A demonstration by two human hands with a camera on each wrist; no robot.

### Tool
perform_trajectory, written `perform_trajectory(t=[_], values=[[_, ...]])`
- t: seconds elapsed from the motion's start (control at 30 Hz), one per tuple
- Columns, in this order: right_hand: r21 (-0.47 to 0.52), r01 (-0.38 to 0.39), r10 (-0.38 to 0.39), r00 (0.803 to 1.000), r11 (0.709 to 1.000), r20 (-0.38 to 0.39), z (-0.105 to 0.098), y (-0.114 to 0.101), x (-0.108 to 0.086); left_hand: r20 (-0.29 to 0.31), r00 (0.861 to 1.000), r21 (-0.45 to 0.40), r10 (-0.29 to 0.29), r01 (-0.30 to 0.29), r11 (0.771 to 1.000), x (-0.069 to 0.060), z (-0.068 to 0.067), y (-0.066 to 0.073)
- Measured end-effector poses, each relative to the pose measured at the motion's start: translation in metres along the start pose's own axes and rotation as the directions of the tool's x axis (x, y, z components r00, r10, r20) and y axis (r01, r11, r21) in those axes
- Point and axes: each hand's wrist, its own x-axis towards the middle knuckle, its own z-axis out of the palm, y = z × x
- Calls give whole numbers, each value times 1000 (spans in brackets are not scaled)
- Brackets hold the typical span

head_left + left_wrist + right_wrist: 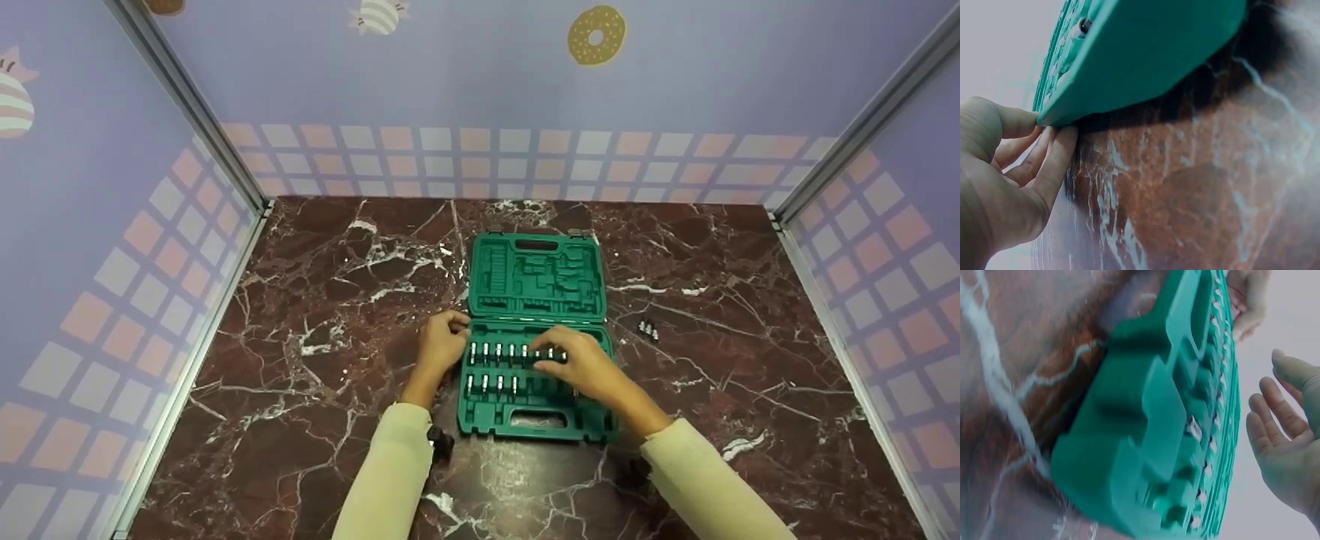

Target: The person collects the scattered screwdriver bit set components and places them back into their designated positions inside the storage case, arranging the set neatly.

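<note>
An open green case [487, 421] lies on the marbled table, its lower half holding two rows of metal sockets [499, 384]. At its left edge is the left hand [442, 343]; in the left wrist view that hand [1022, 169] touches the case's corner [1061, 112] with thumb and fingertips. Over the right part of the upper row hovers the right hand [585, 364], thumb and fingers apart. In the right wrist view the right hand [1292, 433] is above the case [1129, 410], fingers loosely bent, with nothing seen between them.
Several small metal pieces [649, 330] lie on the table [712, 375] to the right of the case. The raised lid [499, 304] with empty moulded slots stands behind the sockets. Patterned walls [480, 82] enclose the table at the back and both sides.
</note>
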Motion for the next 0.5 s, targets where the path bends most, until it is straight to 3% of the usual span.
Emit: perform_trajectory(t=[0.3, 0.5], values=[[23, 18, -13, 985, 1000, -173, -20, 23, -10, -5, 1000, 11, 6, -6, 1000, -1, -1, 0], [84, -61, 82, 957, 995, -277, -33, 40, -22, -5, 1000, 14, 3, -3, 1000, -1, -1, 1]])
